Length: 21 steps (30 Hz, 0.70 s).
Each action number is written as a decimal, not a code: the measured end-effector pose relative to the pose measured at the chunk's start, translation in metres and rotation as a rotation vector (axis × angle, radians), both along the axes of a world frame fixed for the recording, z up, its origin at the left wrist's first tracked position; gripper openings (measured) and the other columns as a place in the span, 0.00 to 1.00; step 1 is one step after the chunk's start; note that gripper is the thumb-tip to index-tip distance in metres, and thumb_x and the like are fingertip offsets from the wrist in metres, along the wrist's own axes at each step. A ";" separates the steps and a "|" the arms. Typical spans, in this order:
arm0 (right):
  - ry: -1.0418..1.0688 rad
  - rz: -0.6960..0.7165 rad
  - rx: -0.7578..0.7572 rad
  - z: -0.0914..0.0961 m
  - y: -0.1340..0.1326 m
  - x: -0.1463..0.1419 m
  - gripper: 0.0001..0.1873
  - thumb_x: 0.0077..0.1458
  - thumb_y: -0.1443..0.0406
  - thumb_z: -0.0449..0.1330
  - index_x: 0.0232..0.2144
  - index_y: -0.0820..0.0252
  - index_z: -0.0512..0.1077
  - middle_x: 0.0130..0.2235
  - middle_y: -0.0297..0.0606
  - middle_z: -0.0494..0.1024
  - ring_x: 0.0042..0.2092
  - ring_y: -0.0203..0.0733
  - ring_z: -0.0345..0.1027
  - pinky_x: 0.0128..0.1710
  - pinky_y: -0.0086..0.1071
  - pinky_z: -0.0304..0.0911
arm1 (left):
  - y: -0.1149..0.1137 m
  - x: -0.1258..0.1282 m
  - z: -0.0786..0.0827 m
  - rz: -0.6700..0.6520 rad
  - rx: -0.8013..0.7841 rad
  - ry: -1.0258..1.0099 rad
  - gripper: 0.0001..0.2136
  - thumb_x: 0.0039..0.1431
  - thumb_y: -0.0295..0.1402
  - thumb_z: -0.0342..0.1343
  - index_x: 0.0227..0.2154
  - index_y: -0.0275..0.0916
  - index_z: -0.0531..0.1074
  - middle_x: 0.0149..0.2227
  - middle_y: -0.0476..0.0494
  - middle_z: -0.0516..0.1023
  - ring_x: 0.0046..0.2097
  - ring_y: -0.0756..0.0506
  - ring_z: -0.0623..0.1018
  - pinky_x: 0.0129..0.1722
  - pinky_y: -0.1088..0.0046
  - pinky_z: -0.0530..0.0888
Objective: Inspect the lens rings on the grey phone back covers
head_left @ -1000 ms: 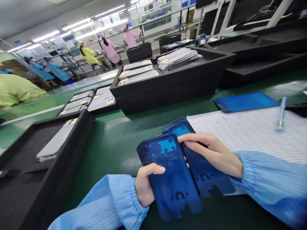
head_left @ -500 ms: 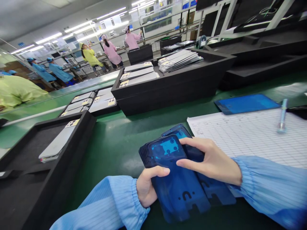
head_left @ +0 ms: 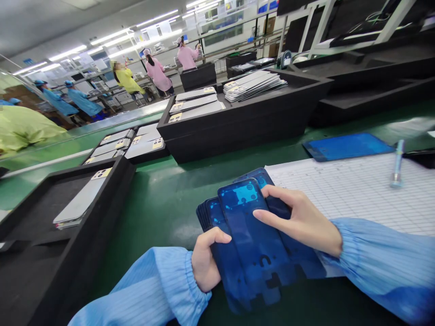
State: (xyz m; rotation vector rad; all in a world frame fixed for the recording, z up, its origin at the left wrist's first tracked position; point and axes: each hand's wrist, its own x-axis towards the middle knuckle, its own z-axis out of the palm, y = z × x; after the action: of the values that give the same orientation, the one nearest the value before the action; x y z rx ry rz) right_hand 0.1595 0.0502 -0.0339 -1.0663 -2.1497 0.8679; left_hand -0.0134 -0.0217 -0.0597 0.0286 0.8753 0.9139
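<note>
1. Blue panels (head_left: 249, 253) are lying in a hand-held fan and a second pile, over the near part of the tabletop (head_left: 159, 199), between the left tray (head_left: 102, 217) and the paper (head_left: 363, 190).
2. Left hand (head_left: 207, 260) is gripping the fanned stack (head_left: 222, 258) by its left edge, thumb on top; fingers underneath aren't showing.
3. Right hand (head_left: 301, 222) is pinching the top panel (head_left: 256, 231) at its upper right edge, thumb on the face; can't tell what the remaining fingers are doing.
4. Top panel is sitting skewed across the stack, its right side overlapping the right pile (head_left: 299, 258).
5. Step in hand is apparently separating one panel. Doing it well is likely meaning lifting a single sheet, keeping the left thumb steady so neighbours aren't dragging, and keeping fingertips near rims.
6. Right pile is overlapping the paper's left edge; corners could be catching there. Tabletop's near edge isn't showing clearly.
7. More room is showing leftward, toward the left tray's right wall and the black box (head_left: 238, 131); past the paper's far edge, a lone panel (head_left: 350, 146) is lying.
</note>
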 end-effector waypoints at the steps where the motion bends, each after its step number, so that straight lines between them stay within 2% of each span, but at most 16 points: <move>1: 0.013 0.004 -0.017 0.000 0.000 -0.001 0.07 0.50 0.62 0.56 0.26 0.57 0.61 0.24 0.29 0.65 0.26 0.36 0.62 0.27 0.29 0.60 | 0.000 0.001 0.000 -0.009 0.003 0.003 0.16 0.38 0.26 0.48 0.31 0.28 0.75 0.27 0.37 0.79 0.39 0.38 0.76 0.49 0.59 0.63; 6: 0.145 0.075 -0.198 -0.003 -0.001 -0.002 0.09 0.48 0.60 0.58 0.31 0.57 0.65 0.32 0.34 0.73 0.37 0.43 0.68 0.35 0.33 0.66 | 0.000 0.001 -0.001 -0.069 0.055 -0.032 0.15 0.42 0.25 0.49 0.34 0.28 0.74 0.32 0.37 0.79 0.41 0.39 0.75 0.49 0.58 0.63; 10: 0.232 -0.068 -0.208 -0.001 0.006 0.007 0.12 0.50 0.59 0.57 0.37 0.55 0.65 0.36 0.35 0.73 0.38 0.45 0.69 0.35 0.35 0.68 | -0.001 0.000 -0.002 -0.064 0.113 -0.047 0.16 0.44 0.26 0.48 0.37 0.27 0.73 0.36 0.35 0.78 0.42 0.39 0.75 0.48 0.59 0.64; 12: 0.275 -0.143 -0.180 0.002 0.012 0.012 0.13 0.52 0.59 0.55 0.41 0.53 0.63 0.39 0.36 0.72 0.39 0.46 0.68 0.35 0.35 0.68 | 0.000 0.001 -0.001 -0.080 0.156 -0.065 0.18 0.46 0.26 0.47 0.40 0.26 0.71 0.38 0.34 0.77 0.42 0.40 0.75 0.48 0.60 0.65; 14: 0.275 -0.185 -0.098 0.004 0.017 0.016 0.17 0.54 0.61 0.53 0.47 0.51 0.59 0.45 0.36 0.69 0.45 0.46 0.65 0.42 0.35 0.66 | 0.000 0.001 0.000 -0.097 0.215 -0.111 0.20 0.46 0.25 0.46 0.43 0.25 0.69 0.42 0.33 0.75 0.43 0.41 0.74 0.48 0.62 0.65; 16: 0.248 -0.179 0.000 0.004 0.020 0.018 0.26 0.54 0.63 0.52 0.54 0.47 0.51 0.55 0.32 0.60 0.54 0.47 0.57 0.51 0.35 0.58 | 0.000 0.002 0.000 -0.109 0.251 -0.149 0.21 0.46 0.25 0.45 0.45 0.25 0.67 0.43 0.32 0.74 0.44 0.42 0.74 0.48 0.63 0.65; 18: 0.214 -0.140 0.065 0.001 0.021 0.017 0.32 0.54 0.65 0.52 0.58 0.45 0.43 0.60 0.26 0.49 0.58 0.47 0.48 0.56 0.36 0.51 | 0.000 0.002 0.000 -0.114 0.258 -0.154 0.21 0.47 0.25 0.45 0.45 0.25 0.67 0.43 0.33 0.75 0.44 0.42 0.74 0.48 0.64 0.65; 19: 0.196 -0.100 0.075 0.000 0.021 0.016 0.32 0.54 0.65 0.52 0.58 0.45 0.44 0.60 0.25 0.49 0.59 0.46 0.46 0.57 0.37 0.50 | 0.000 0.002 0.000 -0.117 0.258 -0.153 0.21 0.47 0.26 0.45 0.45 0.25 0.67 0.43 0.33 0.74 0.44 0.42 0.74 0.48 0.64 0.65; 21: 0.167 -0.007 0.041 -0.004 0.018 0.014 0.24 0.55 0.65 0.50 0.55 0.47 0.55 0.56 0.28 0.60 0.56 0.46 0.53 0.54 0.39 0.54 | 0.000 0.002 -0.001 -0.120 0.262 -0.151 0.21 0.47 0.26 0.45 0.46 0.25 0.67 0.43 0.33 0.74 0.45 0.42 0.73 0.49 0.63 0.64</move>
State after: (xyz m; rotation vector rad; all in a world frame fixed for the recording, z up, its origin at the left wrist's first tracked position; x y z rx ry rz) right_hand 0.1731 0.0678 -0.0376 -0.9460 -2.0157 0.8745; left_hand -0.0116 -0.0215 -0.0607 0.2327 0.6038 0.9007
